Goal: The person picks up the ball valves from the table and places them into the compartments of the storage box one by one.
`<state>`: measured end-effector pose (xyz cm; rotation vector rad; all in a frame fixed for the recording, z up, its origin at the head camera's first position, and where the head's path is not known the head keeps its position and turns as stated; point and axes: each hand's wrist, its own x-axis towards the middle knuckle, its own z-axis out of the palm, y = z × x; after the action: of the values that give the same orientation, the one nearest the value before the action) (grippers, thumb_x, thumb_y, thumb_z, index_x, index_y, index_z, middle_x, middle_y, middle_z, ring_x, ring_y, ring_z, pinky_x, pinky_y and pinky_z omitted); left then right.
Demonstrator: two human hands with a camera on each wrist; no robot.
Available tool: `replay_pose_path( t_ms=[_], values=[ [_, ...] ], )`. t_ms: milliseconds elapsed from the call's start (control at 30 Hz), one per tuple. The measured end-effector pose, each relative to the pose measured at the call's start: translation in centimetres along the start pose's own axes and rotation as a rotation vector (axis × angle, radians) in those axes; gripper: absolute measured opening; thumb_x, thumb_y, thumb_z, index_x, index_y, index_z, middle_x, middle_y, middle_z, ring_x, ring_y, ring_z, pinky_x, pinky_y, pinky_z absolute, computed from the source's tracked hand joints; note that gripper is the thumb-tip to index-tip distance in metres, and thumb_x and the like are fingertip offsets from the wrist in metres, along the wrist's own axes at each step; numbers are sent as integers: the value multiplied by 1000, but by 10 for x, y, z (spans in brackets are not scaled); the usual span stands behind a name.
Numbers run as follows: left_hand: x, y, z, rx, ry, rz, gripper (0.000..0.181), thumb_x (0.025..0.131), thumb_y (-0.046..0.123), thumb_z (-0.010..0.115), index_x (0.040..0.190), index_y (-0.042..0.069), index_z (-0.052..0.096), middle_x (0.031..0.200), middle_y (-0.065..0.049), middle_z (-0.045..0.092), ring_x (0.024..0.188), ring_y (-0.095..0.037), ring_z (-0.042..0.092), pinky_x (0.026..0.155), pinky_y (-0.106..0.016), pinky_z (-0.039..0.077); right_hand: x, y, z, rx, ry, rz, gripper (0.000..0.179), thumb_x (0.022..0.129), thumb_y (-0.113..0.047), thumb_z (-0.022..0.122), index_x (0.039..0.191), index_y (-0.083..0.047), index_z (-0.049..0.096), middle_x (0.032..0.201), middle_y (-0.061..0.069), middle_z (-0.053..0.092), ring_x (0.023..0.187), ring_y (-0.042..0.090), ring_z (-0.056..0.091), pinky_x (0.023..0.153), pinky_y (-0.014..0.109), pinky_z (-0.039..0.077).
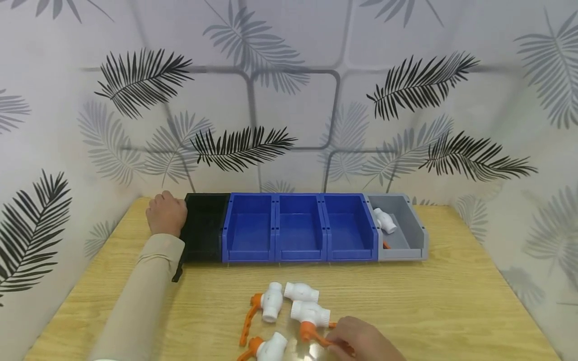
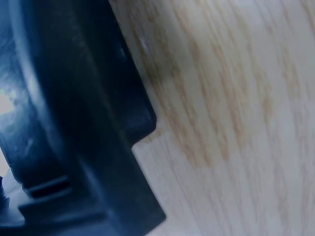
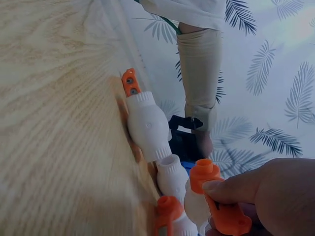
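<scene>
Right hand (image 1: 363,343): pinching an orange handle (image 3: 227,216), with thumb pressed flat along the top.
Held valve (image 1: 311,313): at the right fingertips, white body ahead and to the left of them; cannot tell whether clear of the table (image 1: 451,301).
Good handling: probably best to pinch firmly near the stem, against any swivel of the lever, then to lift straight up before moving sideways, so as not to knock the neighbours.
Back valve (image 1: 301,292): just beyond the held one, lying on its side; touching or apart, cannot tell.
Left-hand valves: well left of the right fingers, one farther out (image 1: 272,303), one closer in (image 1: 272,347), both with orange levers.
Grey bin (image 1: 402,254): ahead and to the right of those fingers, with a white valve (image 1: 385,220) inside.
Blue bins (image 1: 300,255): three in a row, straight ahead and leftward.
Black bin (image 1: 203,253): far left, just beside the left fingers.
Left hand (image 1: 167,213): at the outer edge, back upward; cannot tell whether gripping the rim.
Lettering: faint marks on the white bodies, too small to read; no brand legible.
</scene>
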<state>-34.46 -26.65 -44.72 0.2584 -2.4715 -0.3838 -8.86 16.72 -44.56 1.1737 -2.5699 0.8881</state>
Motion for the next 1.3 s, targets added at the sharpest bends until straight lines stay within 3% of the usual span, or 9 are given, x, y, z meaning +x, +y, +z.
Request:
replay_pose_path(
  t_ms=[200, 433, 567, 933, 1300],
  values=[
    [-2, 4, -7, 4, -18, 1, 27, 89, 11, 41, 82, -13, 50, 76, -30, 50, 73, -48, 50, 66, -58, 41, 2, 6, -13, 8, 80, 61, 7, 82, -13, 69, 86, -19, 66, 76, -19, 47, 66, -6, 41, 56, 10, 36],
    [-1, 5, -9, -2, -40, -14, 27, 89, 11, 41, 85, -13, 51, 79, -30, 51, 76, -48, 50, 68, -58, 41, 2, 16, -27, -107, 226, 81, 24, 71, -3, 76, 86, -18, 65, 75, -18, 50, 66, -4, 45, 59, 9, 38],
    [0, 5, -8, -12, -30, -16, 28, 89, 12, 40, 84, -13, 51, 78, -30, 51, 76, -48, 50, 68, -58, 41, 2, 25, -34, -129, 279, 133, 26, 70, -1, 77, 84, -19, 65, 74, -19, 50, 64, -5, 46, 58, 11, 40],
    [-1, 2, -2, 2, 26, 13, 26, 87, 11, 42, 79, -12, 50, 74, -30, 50, 71, -48, 50, 63, -58, 41, 3, 53, -43, -255, 302, 322, 23, 68, -1, 78, 81, -15, 66, 73, -14, 54, 63, -1, 47, 55, 19, 46],
    [0, 1, -2, -9, 9, -9, 27, 87, 12, 41, 81, -13, 50, 77, -30, 51, 75, -48, 50, 65, -59, 41, 10, 72, -41, -264, 340, 276, 20, 68, -1, 78, 79, -12, 65, 71, -12, 55, 61, 1, 47, 54, 20, 43]
  ],
)
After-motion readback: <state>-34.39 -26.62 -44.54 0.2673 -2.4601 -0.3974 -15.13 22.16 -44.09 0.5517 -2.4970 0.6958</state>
